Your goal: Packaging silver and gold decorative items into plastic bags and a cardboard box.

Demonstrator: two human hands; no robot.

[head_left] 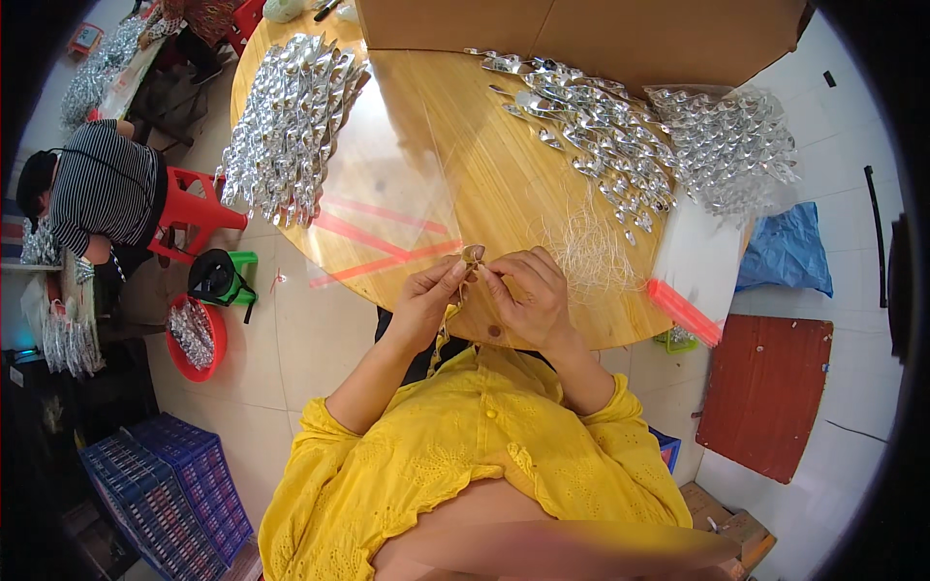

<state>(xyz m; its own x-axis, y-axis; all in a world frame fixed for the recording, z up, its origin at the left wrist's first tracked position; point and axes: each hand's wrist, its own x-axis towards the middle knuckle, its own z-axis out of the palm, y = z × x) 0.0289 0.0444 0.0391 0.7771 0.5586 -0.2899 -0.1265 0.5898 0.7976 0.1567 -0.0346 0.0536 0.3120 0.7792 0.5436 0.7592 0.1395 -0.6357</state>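
Note:
My left hand (426, 302) and my right hand (531, 295) meet over the near edge of a round wooden table (504, 184). Together they pinch a small silvery-gold metal piece (472, 256) between their fingertips. A heap of shiny silver metal pieces (601, 131) lies on the table beyond my right hand. Another pile of wrapped silver pieces (286, 126) sits at the table's left edge. Loose pale threads (586, 247) lie just right of my right hand. My sleeves are yellow.
Clear plastic bags with red strips (387, 208) lie on the table; another stack (693, 271) hangs off its right edge. A cardboard box (581, 34) stands at the back. A person in a striped shirt (102, 194) sits left, near a red basin (199, 334). Blue crates (165, 484) sit lower left.

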